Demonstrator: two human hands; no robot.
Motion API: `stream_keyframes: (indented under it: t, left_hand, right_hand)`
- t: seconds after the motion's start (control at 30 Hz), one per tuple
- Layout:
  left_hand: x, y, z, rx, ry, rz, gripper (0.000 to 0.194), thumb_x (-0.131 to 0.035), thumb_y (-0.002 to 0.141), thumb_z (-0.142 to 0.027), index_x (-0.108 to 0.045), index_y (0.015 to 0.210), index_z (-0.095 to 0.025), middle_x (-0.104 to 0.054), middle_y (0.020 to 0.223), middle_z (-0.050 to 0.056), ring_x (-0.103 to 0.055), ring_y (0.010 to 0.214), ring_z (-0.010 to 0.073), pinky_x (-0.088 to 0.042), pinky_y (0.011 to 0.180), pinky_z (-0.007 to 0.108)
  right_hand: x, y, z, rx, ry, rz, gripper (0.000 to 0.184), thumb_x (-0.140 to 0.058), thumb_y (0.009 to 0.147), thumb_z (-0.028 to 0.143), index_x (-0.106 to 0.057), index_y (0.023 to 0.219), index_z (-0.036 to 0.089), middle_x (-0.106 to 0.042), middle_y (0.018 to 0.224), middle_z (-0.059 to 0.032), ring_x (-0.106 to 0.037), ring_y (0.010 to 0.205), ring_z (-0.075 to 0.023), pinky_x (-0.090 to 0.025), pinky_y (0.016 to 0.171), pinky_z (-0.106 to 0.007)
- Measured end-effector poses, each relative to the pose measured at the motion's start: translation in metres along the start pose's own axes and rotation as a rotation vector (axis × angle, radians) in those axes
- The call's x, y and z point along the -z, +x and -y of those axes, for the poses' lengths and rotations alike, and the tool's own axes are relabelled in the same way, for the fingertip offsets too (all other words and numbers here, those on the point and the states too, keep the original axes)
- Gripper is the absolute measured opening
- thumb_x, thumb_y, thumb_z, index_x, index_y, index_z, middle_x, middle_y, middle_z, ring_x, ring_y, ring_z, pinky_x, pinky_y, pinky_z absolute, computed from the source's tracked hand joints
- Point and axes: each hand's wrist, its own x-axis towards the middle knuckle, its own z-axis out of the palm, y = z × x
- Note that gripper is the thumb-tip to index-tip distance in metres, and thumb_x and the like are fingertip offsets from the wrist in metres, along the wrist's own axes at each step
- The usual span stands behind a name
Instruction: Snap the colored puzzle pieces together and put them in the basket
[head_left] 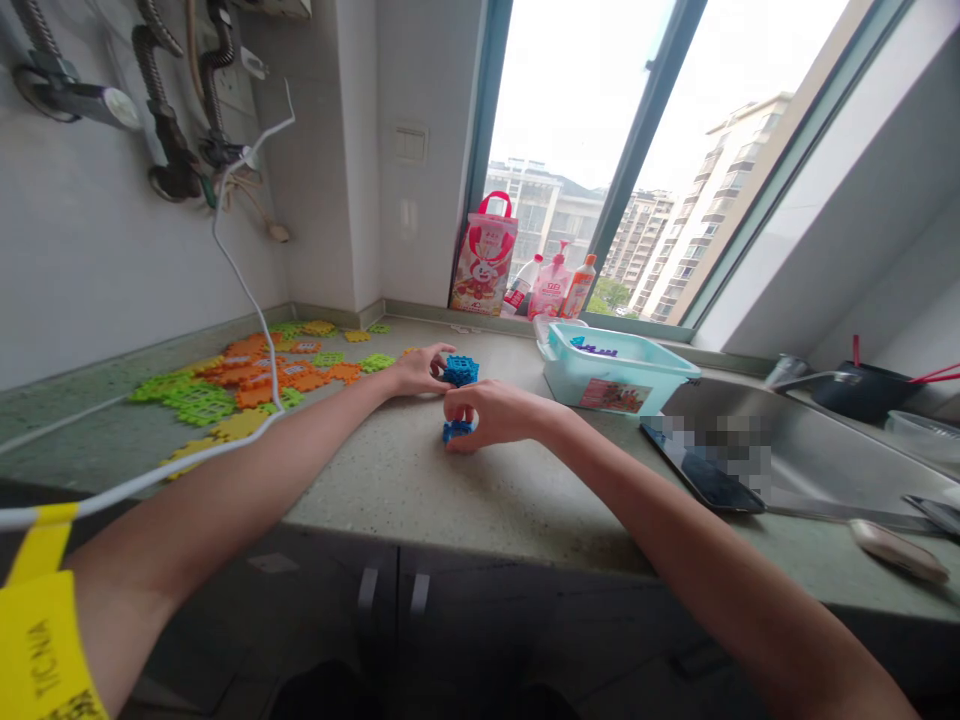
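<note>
A small stack of blue lattice-like plastic building pieces sits on the countertop in front of me. My left hand is at its left side, with the fingers curled against it. Nearer to me, my right hand reaches in from the right. Its thumb and fingers close around another blue plastic building piece, low over the counter. The fingers partly cover both blue items.
Orange, green and yellow lattice pieces spread over the counter at left. A white cable hangs across there. To the right are a light-blue bin with purple pieces, a phone and a sink. Bottles line the windowsill.
</note>
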Motion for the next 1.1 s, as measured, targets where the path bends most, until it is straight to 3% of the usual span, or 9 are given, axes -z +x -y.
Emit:
stream_keyframes:
  t: [0.1,0.2,0.33,0.43,0.6,0.8,0.93,1.0,1.1]
  left_hand:
    - [-0.001,0.001,0.000,0.011,0.012,0.018,0.097,-0.084,0.061,-0.049,-0.050,0.146,-0.015,-0.070,0.104,0.007,-0.067,0.087,0.0209,-0.053,0.077,0.030]
    - [-0.003,0.000,-0.003,-0.004,0.020,0.023,0.096,-0.084,0.060,-0.044,-0.052,0.145,-0.015,-0.071,0.102,0.005,-0.066,0.086,0.0199,-0.052,0.077,0.028]
    - [-0.008,-0.001,-0.009,-0.050,0.045,0.040,0.086,-0.082,0.064,-0.042,-0.056,0.143,-0.018,-0.070,0.098,0.003,-0.066,0.085,0.0197,-0.050,0.077,0.027]
    - [-0.011,-0.001,-0.013,-0.047,0.046,0.065,0.089,-0.083,0.065,-0.042,-0.054,0.146,-0.020,-0.069,0.099,0.003,-0.065,0.087,0.0196,-0.049,0.075,0.026]
    - [-0.011,-0.002,-0.015,-0.045,0.046,0.069,0.091,-0.082,0.065,-0.045,-0.052,0.147,-0.020,-0.068,0.103,0.004,-0.066,0.089,0.0201,-0.049,0.077,0.026]
    - [-0.010,-0.004,-0.019,-0.063,0.011,0.072,0.090,-0.083,0.066,-0.047,-0.052,0.146,-0.021,-0.068,0.103,0.003,-0.065,0.084,0.0181,-0.050,0.078,0.027]
    - [-0.011,-0.003,-0.017,-0.069,0.007,0.068,0.090,-0.084,0.067,-0.048,-0.052,0.146,-0.021,-0.068,0.103,0.004,-0.066,0.088,0.0193,-0.051,0.080,0.029]
    - [-0.012,-0.002,-0.015,-0.066,0.005,0.073,0.092,-0.084,0.066,-0.049,-0.052,0.147,-0.021,-0.068,0.105,0.005,-0.066,0.090,0.0200,-0.051,0.080,0.029]
    - [-0.012,-0.002,-0.014,-0.071,-0.008,0.079,0.093,-0.084,0.066,-0.049,-0.050,0.148,-0.021,-0.069,0.106,0.005,-0.066,0.093,0.0210,-0.051,0.080,0.029]
  right_hand:
    - [-0.002,-0.001,-0.002,0.048,-0.056,-0.080,0.026,-0.081,0.078,0.032,-0.070,0.100,0.022,-0.071,0.098,-0.0029,-0.063,0.081,-0.0169,-0.044,0.074,-0.028]
    - [0.001,-0.004,-0.013,0.063,-0.081,-0.251,0.034,-0.077,0.080,0.027,-0.069,0.113,0.023,-0.070,0.111,-0.0059,-0.065,0.089,-0.0191,-0.048,0.081,-0.030]
    - [0.008,-0.009,-0.038,0.029,-0.068,-0.548,0.034,-0.069,0.088,0.027,-0.066,0.121,0.024,-0.069,0.122,-0.0079,-0.066,0.105,-0.0222,-0.051,0.094,-0.034]
    - [0.008,-0.012,-0.058,-0.046,-0.060,-0.666,0.027,-0.066,0.093,0.032,-0.066,0.119,0.025,-0.070,0.120,-0.0070,-0.067,0.106,-0.0222,-0.052,0.096,-0.036]
    - [-0.001,-0.011,-0.074,-0.095,-0.049,-0.646,0.026,-0.067,0.096,0.040,-0.069,0.117,0.026,-0.073,0.116,-0.0063,-0.068,0.103,-0.0222,-0.053,0.092,-0.035]
    - [-0.012,-0.004,-0.075,-0.074,-0.025,-0.548,0.024,-0.064,0.099,0.041,-0.071,0.115,0.025,-0.072,0.123,-0.0081,-0.069,0.110,-0.0229,-0.051,0.099,-0.036]
    - [-0.008,-0.007,-0.082,-0.085,-0.030,-0.528,0.026,-0.063,0.099,0.043,-0.073,0.115,0.026,-0.070,0.130,-0.0097,-0.065,0.121,-0.0251,-0.048,0.106,-0.041]
    - [-0.005,-0.011,-0.087,-0.120,-0.029,-0.545,0.035,-0.064,0.097,0.047,-0.069,0.125,0.027,-0.069,0.131,-0.0097,-0.063,0.123,-0.0262,-0.048,0.106,-0.042]
    - [-0.005,-0.017,-0.094,-0.224,0.004,-0.460,0.067,-0.075,0.086,0.055,-0.055,0.144,0.026,-0.069,0.132,-0.0119,-0.064,0.123,-0.0298,-0.049,0.104,-0.046]
